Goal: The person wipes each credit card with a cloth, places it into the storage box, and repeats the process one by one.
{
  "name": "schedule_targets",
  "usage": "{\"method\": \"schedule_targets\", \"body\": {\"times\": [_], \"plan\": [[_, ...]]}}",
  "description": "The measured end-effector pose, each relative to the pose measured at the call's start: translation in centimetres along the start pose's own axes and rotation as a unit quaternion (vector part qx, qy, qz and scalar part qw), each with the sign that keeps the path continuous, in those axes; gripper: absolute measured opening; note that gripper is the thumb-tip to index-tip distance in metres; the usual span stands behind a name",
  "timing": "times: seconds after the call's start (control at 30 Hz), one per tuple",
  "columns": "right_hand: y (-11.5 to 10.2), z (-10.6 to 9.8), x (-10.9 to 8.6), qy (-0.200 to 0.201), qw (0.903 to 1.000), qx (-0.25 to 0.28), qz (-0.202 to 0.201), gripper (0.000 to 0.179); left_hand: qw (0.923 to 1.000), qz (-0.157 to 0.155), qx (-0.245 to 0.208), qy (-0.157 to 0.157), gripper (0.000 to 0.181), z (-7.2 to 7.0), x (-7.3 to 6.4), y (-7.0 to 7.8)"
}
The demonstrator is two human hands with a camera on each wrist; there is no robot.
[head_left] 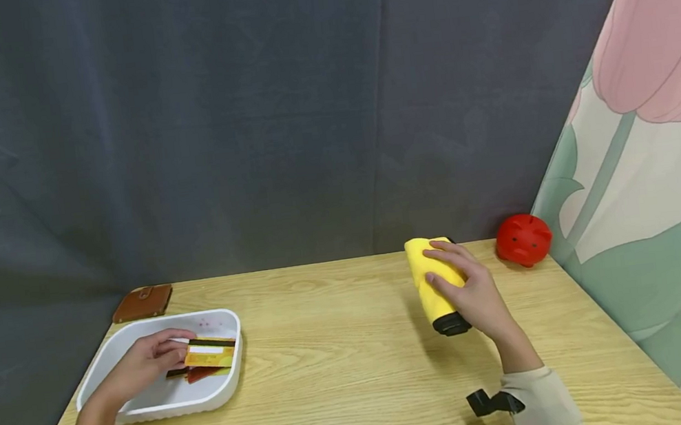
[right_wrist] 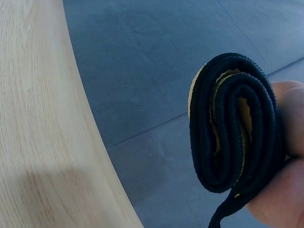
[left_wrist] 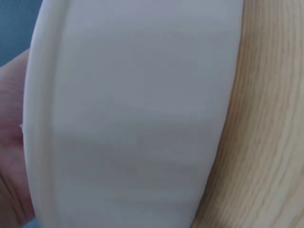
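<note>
My left hand [head_left: 141,365] reaches into a white plastic basin [head_left: 225,389] and pinches a yellow card [head_left: 211,356] with a black stripe between thumb and fingers. Under that card lie more cards, among them a red one [head_left: 200,373]. In the left wrist view the basin's outer wall [left_wrist: 142,104] hides the fingers. On the right, my right hand [head_left: 480,295] grips a rolled yellow cloth [head_left: 426,293] with black edging, raised over the table. The right wrist view shows the rolled end of the cloth [right_wrist: 232,123] in layers, with a black strip hanging from it.
A brown leather wallet [head_left: 142,303] lies behind the basin at the table's back left corner. A red piggy bank [head_left: 523,240] stands at the back right. The wooden table [head_left: 330,352] meets a dark grey curtain [head_left: 256,124] behind and a floral-patterned cloth [head_left: 663,261] to the right.
</note>
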State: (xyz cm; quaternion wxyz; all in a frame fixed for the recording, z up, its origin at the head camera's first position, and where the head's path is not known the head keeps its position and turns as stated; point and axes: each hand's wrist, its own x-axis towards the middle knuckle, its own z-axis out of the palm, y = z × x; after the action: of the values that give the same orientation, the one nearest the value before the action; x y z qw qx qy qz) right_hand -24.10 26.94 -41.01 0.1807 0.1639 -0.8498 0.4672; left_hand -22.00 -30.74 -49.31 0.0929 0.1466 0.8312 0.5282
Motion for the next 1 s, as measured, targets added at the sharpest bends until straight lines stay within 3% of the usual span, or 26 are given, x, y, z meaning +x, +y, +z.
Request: {"method": "schedule_targets", "body": {"times": [0.17, 0.4, 0.5, 0.63, 0.87, 1.0], "plan": [[0.0, 0.0, 0.0, 0.001, 1.0, -0.005, 0.002, 0.039, 0.9955, -0.016, 0.055, 0.076, 0.037, 0.5, 0.3, 0.1], [0.4, 0.0, -0.1, -0.005, 1.0, -0.005, 0.001, 0.039, 0.9812, -0.022, 0.122, 0.148, 0.035, 0.8, 0.1, 0.5], [1.1, 0.1, -0.4, -0.015, 0.9998, -0.013, 0.008, 0.039, 0.9795, -0.024, 0.127, 0.155, 0.036, 0.8, -0.2, 0.8], [2.6, 0.4, -1.1, -0.037, 0.9987, -0.029, 0.019, 0.039, 0.9814, -0.016, 0.101, 0.162, 0.039, 0.6, -0.3, 1.5], [5.3, 1.8, -2.4, -0.095, 0.9933, -0.045, 0.049, 0.04, 0.9803, 0.053, 0.083, 0.171, 0.032, 1.2, 0.0, 3.5], [6.3, 2.3, -3.1, -0.123, 0.9882, -0.05, 0.077, 0.04, 0.9781, 0.074, 0.092, 0.171, 0.028, 2.0, 0.4, 5.0]]}}
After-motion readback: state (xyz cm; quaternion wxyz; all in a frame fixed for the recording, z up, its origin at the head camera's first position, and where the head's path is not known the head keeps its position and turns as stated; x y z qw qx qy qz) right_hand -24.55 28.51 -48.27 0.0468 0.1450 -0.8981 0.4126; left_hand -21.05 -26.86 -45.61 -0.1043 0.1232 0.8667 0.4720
